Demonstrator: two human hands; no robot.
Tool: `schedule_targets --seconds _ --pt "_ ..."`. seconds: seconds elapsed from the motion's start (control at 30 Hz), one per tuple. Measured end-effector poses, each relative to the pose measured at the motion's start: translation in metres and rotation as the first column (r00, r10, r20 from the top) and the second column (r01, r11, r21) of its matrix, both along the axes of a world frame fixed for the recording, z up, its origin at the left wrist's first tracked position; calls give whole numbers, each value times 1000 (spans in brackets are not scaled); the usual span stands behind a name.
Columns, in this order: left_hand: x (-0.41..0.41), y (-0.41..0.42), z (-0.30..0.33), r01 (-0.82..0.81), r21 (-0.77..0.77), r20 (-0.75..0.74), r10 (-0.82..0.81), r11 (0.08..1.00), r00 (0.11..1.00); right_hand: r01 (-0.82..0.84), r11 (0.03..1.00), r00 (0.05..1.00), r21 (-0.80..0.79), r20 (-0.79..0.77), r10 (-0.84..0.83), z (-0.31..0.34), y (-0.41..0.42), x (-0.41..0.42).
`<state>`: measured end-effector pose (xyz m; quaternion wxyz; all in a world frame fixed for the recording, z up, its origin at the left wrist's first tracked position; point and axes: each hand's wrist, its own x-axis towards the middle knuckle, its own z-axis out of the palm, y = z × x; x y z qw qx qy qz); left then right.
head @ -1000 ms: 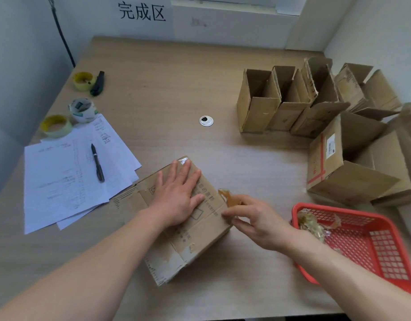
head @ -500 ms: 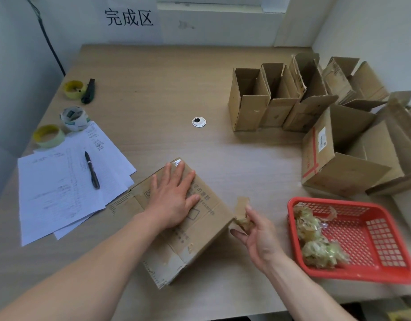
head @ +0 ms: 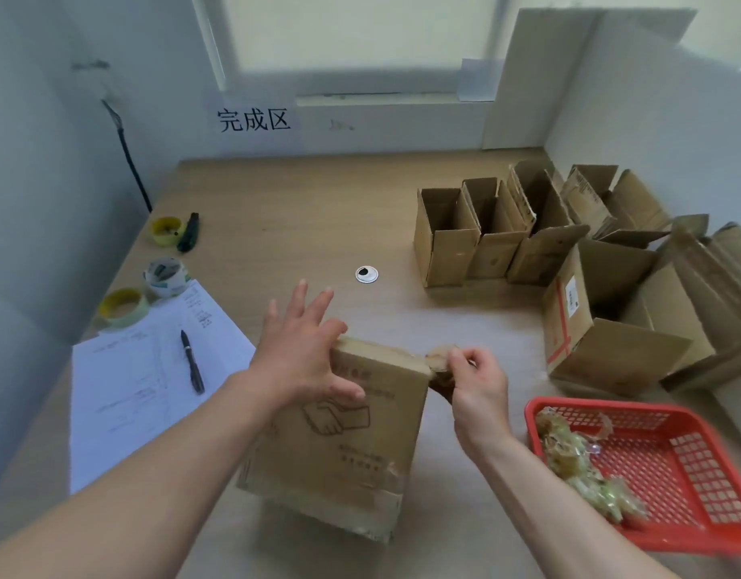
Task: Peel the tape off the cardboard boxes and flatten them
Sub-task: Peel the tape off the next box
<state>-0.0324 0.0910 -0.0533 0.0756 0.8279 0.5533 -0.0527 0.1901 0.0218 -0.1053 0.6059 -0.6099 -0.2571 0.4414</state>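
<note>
Left hand [head: 304, 361], fingers spread, steadies the light, stiff box [head: 352, 436]; right hand [head: 475, 380] pinches the thin, sticky tape [head: 440, 356] at the corner beside it, the best hold.

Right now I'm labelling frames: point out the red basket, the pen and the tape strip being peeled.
red basket [head: 535, 415], head view, bare near-left rim.
pen [head: 192, 361], head view, mid-barrel.
tape strip [head: 439, 356], head view, crumpled end.

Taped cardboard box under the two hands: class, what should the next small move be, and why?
Probably pull the tape strip farther off. The right hand pinches its loose end at the box top corner, the left hand braces that box, and more tape still shows along its bottom edge.
</note>
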Motion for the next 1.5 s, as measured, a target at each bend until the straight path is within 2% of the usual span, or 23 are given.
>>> schedule_targets --seconds 0.1,0.17,0.23,0.3,0.37,0.5,0.63,0.7,0.77,0.83,0.9,1.1,1.23,1.27,1.3,1.33,1.43,1.47,1.5 --pt "-4 -11 24 71 -20 86 -69 997 994 -117 984 993 135 11 117 30 22 -4" --pt "-7 -26 27 103 -93 159 -87 990 983 -144 980 989 137 40 140 37 31 -9" --pt "-9 -42 21 122 -146 191 -93 982 977 -129 988 990 83 74 123 33 35 -12" --pt "-8 -53 14 63 -159 204 -30 985 978 -107 994 991 13 81 106 23 34 -11" --pt "-6 -59 9 1 -121 212 25 993 977 -88 995 993 -54 80 92 14 29 -9" --pt "-3 -66 6 -10 -53 227 22 999 974 -72 984 987 -163 129 94 9 15 -3" --pt "1 -75 1 -60 -19 211 62 998 975 -59 974 993 -219 86 80 16 5 3" --pt "7 -85 -4 -93 16 204 88 996 975 -43 969 981 -245 173 87 21 4 4" --pt "14 -96 -9 -127 56 191 114 990 975 -62 957 907 -284 385 173 26 3 1" --pt "20 -103 -13 -156 85 175 140 984 975 -95 921 748 -379 583 317 33 -2 -5" --pt "23 -105 -14 -175 104 178 155 979 972 -96 893 617 -441 678 401 38 -5 -10" --pt "27 -108 -15 -157 117 156 138 981 978 -86 940 418 -331 844 336 39 -2 -7" --pt "28 -108 -14 -142 116 129 126 983 984 -108 970 112 -219 966 231 41 5 -18" --pt "28 -108 -15 -147 114 128 132 982 983 -118 974 91 -193 975 204 41 5 -20" --pt "29 -108 -15 -150 117 129 135 982 983 -125 978 118 -166 976 181 39 5 -21" --pt "29 -107 -14 -150 119 130 134 981 982 -113 982 186 -148 968 168 36 6 -21" --pt "28 -105 -13 -153 102 134 139 983 981 15 983 529 -183 836 148 37 13 -21" --pt "27 -104 -13 -156 97 136 142 983 980 35 978 580 -206 801 148 38 17 -22" --pt "25 -103 -13 -159 94 138 146 983 980 23 979 562 -202 813 154 39 18 -24"
